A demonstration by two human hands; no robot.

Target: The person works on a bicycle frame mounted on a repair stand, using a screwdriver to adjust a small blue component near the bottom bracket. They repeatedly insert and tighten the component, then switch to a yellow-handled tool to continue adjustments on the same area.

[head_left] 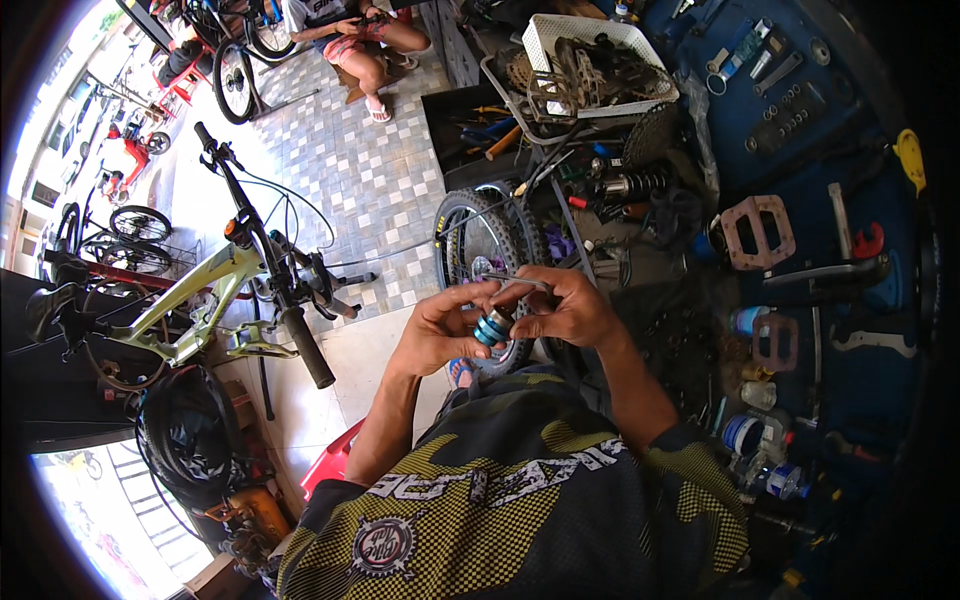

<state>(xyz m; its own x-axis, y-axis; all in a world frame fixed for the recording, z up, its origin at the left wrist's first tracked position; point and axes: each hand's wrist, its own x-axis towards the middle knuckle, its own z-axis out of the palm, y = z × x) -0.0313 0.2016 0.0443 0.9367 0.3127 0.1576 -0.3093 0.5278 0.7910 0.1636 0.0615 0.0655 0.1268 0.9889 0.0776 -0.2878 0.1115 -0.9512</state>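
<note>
In front of my torso, a small round metal part with teal rings (491,327) sits between my two hands. My left hand (432,330) is closed around it from the left, thumb below and fingers above. My right hand (575,312) is closed too, pinching a thin bent metal rod that looks like a hex key (522,281). This rod lies across the top of the ringed part, near both sets of fingertips. Whether its tip sits inside the part is hidden by my fingers.
A yellow-green bicycle (200,298) stands at the left. Knobby-tyred wheels (468,225) are just beyond my hands. At the right, a dark blue surface holds pedals (757,233), wrenches and bottles; a white basket (655,103) holds metal parts. A person (362,62) sits at the back.
</note>
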